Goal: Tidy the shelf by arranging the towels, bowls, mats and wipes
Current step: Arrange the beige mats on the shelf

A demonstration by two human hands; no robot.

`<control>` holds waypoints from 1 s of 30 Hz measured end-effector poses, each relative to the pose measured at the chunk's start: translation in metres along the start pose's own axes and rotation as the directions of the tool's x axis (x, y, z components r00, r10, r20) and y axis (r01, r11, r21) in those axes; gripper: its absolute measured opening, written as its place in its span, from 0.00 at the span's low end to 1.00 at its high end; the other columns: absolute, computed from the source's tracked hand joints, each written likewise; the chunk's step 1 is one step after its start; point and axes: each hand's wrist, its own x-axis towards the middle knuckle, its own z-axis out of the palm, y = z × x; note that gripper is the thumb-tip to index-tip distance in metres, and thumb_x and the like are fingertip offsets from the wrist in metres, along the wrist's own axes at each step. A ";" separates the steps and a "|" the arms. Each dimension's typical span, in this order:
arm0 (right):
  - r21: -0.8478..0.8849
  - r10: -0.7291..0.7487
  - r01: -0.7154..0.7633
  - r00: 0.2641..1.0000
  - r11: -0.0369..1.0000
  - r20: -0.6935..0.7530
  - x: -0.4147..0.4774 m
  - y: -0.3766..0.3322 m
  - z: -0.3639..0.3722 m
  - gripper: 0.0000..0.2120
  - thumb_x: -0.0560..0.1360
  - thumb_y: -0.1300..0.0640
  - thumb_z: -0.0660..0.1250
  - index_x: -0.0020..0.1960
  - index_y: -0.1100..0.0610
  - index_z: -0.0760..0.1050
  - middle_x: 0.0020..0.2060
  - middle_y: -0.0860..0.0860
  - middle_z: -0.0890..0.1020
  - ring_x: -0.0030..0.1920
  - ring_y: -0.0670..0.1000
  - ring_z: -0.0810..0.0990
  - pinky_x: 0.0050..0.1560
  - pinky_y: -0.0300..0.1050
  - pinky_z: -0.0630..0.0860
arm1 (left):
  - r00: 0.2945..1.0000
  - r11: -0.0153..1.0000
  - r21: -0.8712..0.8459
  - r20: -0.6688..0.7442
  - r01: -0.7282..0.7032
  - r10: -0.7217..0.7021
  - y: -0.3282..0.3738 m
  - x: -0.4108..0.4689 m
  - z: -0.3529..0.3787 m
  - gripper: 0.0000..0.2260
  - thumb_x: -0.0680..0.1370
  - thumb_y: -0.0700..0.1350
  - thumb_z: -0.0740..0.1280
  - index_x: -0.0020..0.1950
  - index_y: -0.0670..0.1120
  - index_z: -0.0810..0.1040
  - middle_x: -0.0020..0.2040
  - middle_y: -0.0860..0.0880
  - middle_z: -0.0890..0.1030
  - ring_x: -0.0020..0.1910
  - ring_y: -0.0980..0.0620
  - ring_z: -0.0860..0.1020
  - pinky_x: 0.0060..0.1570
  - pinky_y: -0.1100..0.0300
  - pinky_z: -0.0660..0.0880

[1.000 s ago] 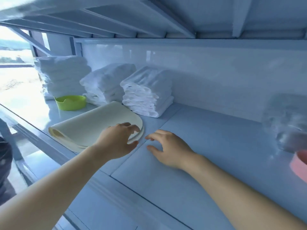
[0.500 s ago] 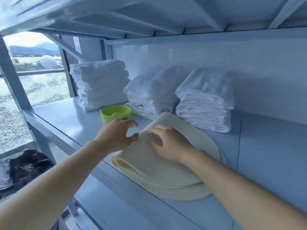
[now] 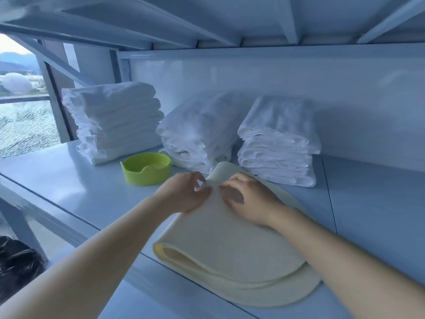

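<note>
Left hand (image 3: 184,194) and right hand (image 3: 250,199) are now meeting at the mat's far edge; half a second ago the left was hovering short of it.

Across the frame's middle, the shelf (image 3: 69,180) is carrying everything. The folded mat (image 3: 230,247) is lying lower centre-right, with its near fold reaching the front lip. Three towel stacks (image 3: 197,134) are standing along the back, and the right one is sitting just beside the mat's far corner. A green bowl (image 3: 146,168) is sitting left of centre, near the left hand.

The left hand is pinching the mat's edge. The right is arching its fingertips onto the top layer, and I cannot tell if it is pinching.

Lifting only that layer is likely to unfold the mat. Dragging it forward risks tipping it off the lip, pushing it back risks crumpling the right stack, and a leftward sweep could knock the bowl.
</note>
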 end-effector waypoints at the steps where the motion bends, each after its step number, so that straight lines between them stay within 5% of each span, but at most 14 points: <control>1: -0.014 0.012 -0.012 1.000 1.000 -0.006 -0.002 0.006 -0.002 0.15 0.75 0.50 0.64 0.61 0.49 0.74 0.57 0.45 0.73 0.58 0.46 0.72 0.59 0.45 0.71 | 1.000 1.000 0.004 0.021 0.013 -0.013 0.004 0.004 0.001 0.21 0.74 0.61 0.61 0.63 0.54 0.72 0.58 0.52 0.78 0.54 0.49 0.76 0.49 0.58 0.72; 6: -0.071 0.105 -0.106 0.994 0.992 -0.029 -0.021 0.036 -0.016 0.16 0.75 0.52 0.65 0.62 0.50 0.74 0.59 0.46 0.72 0.60 0.47 0.71 0.61 0.44 0.69 | 0.997 0.999 0.047 0.078 -0.005 0.002 0.017 0.011 0.004 0.27 0.73 0.56 0.66 0.69 0.51 0.65 0.63 0.48 0.75 0.58 0.46 0.75 0.50 0.57 0.71; 17: -0.038 0.163 -0.171 0.973 0.985 -0.162 -0.040 0.058 -0.050 0.27 0.75 0.48 0.65 0.71 0.53 0.62 0.66 0.48 0.68 0.65 0.48 0.68 0.61 0.39 0.65 | 0.948 0.950 -0.093 -0.140 -0.299 0.285 0.042 -0.013 -0.010 0.24 0.73 0.42 0.68 0.66 0.57 0.66 0.57 0.56 0.76 0.50 0.54 0.76 0.40 0.66 0.65; 19: -0.009 0.155 -0.160 0.967 0.987 -0.203 -0.043 0.058 -0.056 0.31 0.75 0.47 0.66 0.73 0.53 0.58 0.68 0.49 0.66 0.67 0.49 0.67 0.63 0.43 0.66 | 0.933 0.937 -0.096 -0.171 -0.335 0.316 0.048 -0.018 -0.016 0.24 0.74 0.42 0.69 0.66 0.58 0.68 0.53 0.59 0.75 0.46 0.57 0.74 0.39 0.71 0.65; 24: -0.003 0.049 -0.054 0.923 0.999 -0.381 -0.052 0.054 -0.080 0.39 0.72 0.46 0.70 0.74 0.54 0.53 0.71 0.47 0.60 0.70 0.48 0.62 0.64 0.43 0.65 | 0.887 0.906 -0.026 -0.218 -0.423 0.408 0.073 -0.027 -0.028 0.24 0.74 0.41 0.69 0.66 0.60 0.70 0.50 0.61 0.74 0.44 0.59 0.71 0.45 0.64 0.66; 30: -0.081 -0.159 0.136 0.850 0.987 -0.503 -0.075 0.054 -0.128 0.22 0.70 0.51 0.72 0.61 0.56 0.72 0.60 0.49 0.75 0.60 0.49 0.73 0.57 0.31 0.63 | 0.821 0.861 0.015 -0.295 -0.508 0.489 0.117 -0.033 -0.043 0.21 0.74 0.41 0.69 0.64 0.58 0.73 0.55 0.61 0.77 0.51 0.58 0.75 0.50 0.61 0.71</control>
